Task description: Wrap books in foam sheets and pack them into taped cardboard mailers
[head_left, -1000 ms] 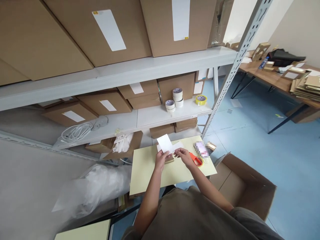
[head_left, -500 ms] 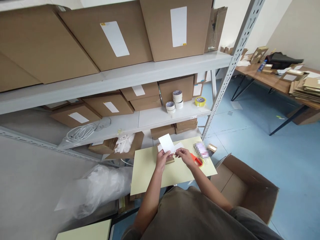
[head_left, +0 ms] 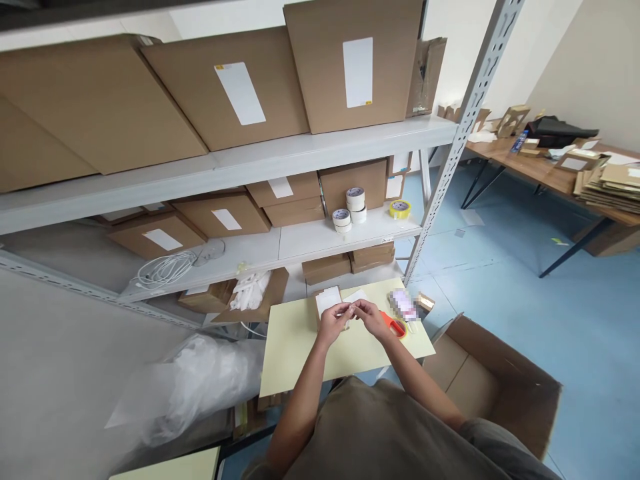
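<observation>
Just beyond fingers (head_left: 343,308), white card (head_left: 328,299).

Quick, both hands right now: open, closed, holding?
Left hand: fingers bent in beside the right's; whether closed on anything, cannot tell.
Right hand: fingers bent in too; grip cannot be told.
</observation>
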{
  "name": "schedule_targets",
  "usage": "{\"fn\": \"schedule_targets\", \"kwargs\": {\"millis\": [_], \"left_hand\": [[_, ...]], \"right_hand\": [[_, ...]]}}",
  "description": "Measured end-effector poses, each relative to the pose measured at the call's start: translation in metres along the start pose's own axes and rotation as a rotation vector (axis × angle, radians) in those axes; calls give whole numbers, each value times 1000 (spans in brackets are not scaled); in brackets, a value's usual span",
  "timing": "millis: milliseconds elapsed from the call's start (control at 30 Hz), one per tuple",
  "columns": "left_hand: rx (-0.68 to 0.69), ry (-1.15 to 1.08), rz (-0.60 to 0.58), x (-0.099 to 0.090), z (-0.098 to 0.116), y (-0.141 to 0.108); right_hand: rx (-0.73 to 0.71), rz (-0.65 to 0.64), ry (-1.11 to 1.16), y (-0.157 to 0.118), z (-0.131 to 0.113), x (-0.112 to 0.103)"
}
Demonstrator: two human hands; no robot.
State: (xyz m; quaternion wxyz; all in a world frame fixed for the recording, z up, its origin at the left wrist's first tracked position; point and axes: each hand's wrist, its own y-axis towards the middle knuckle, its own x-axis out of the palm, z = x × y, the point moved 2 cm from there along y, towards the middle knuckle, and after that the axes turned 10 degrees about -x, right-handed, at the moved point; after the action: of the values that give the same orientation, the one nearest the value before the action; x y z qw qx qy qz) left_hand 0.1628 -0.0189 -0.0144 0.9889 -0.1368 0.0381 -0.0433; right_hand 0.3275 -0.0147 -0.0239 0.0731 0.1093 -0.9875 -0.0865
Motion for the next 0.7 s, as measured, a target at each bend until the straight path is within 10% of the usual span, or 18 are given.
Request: {"fn": "schedule_targets", "kwargs": {"millis": [700], "left_hand": [[-29, -124, 148, 8, -28, -40]], "right_hand": [[106, -29, 41, -29, 15, 20]]}}
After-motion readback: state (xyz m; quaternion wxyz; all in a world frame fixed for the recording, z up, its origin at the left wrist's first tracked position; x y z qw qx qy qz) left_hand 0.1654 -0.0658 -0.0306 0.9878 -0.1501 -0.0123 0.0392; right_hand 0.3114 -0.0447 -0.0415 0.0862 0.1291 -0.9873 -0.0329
